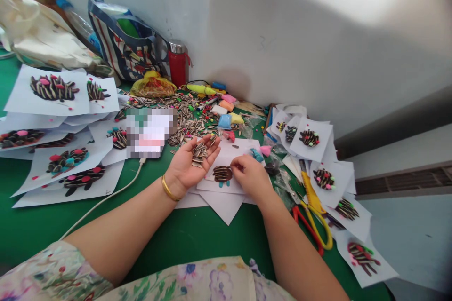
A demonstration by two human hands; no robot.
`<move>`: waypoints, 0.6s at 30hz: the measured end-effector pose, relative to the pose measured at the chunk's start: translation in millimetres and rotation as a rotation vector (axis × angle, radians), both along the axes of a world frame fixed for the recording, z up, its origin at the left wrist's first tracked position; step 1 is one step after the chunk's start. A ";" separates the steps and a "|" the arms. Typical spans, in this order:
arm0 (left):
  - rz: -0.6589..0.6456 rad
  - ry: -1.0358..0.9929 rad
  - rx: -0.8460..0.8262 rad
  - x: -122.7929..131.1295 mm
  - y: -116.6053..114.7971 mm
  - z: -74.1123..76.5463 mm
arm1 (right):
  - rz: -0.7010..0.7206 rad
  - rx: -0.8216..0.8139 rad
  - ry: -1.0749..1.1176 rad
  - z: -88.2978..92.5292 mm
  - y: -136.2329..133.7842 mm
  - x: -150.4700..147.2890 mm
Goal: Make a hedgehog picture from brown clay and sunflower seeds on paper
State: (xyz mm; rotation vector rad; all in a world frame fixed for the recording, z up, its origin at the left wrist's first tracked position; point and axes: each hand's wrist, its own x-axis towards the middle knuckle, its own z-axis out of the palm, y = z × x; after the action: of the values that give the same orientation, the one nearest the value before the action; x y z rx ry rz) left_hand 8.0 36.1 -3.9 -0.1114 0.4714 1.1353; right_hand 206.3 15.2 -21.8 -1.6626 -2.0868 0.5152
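My left hand (192, 162) lies palm up over the green table, cupped, with a small heap of striped sunflower seeds (199, 153) in the palm. My right hand (250, 174) rests on a white paper sheet (226, 187), fingers pinched together at the edge of a brown clay hedgehog body (222, 173) that has seeds stuck in it. What the fingertips pinch is too small to make out. A gold bangle (168, 190) sits on my left wrist.
A pile of loose seeds (183, 120) lies behind the hands, with coloured clay blocks (226, 110), a red flask (178, 62) and a striped bag (123, 44) by the wall. Finished hedgehog sheets (67, 162) cover the left and the right (323, 178). Scissors (310, 218) lie right of my forearm. A white cable (106, 197) crosses the green table (197, 235).
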 end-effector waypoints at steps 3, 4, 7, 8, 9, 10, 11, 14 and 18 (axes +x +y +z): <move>0.000 0.010 0.001 0.3 -0.3 0.6 | -0.008 -0.007 0.014 -0.3 -0.1 -1.8; 0.000 0.012 0.001 0.3 -0.3 0.6 | -0.017 -0.026 0.016 -0.4 -0.1 -2.4; -0.003 0.011 0.002 0.3 -0.1 -0.1 | -0.028 -0.060 0.021 -0.5 -0.3 -4.2; -0.005 0.011 0.002 0.3 0.0 -0.3 | -0.030 -0.061 0.023 -0.5 -0.4 -4.5; -0.006 0.012 0.003 0.3 0.0 -0.4 | -0.030 -0.059 0.025 -0.4 -0.4 -4.8; -0.007 0.013 0.004 0.4 -0.1 -0.4 | -0.029 -0.058 0.028 -0.4 -0.4 -5.0; -0.007 0.015 0.003 0.4 -0.1 -0.3 | -0.028 -0.058 0.032 -0.4 -0.5 -5.2; -0.002 0.015 -0.005 0.7 -0.5 0.9 | -0.022 -0.064 0.037 -0.4 -0.5 -5.9; 0.003 0.023 -0.022 1.5 -1.3 3.1 | -0.020 -0.070 0.007 -0.9 -0.1 -7.5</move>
State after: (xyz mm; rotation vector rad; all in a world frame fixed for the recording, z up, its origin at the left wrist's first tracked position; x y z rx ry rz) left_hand 9.5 34.8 -0.8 -0.1180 0.5042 1.1354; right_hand 198.8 15.1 -22.6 -1.7166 -2.0674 0.5931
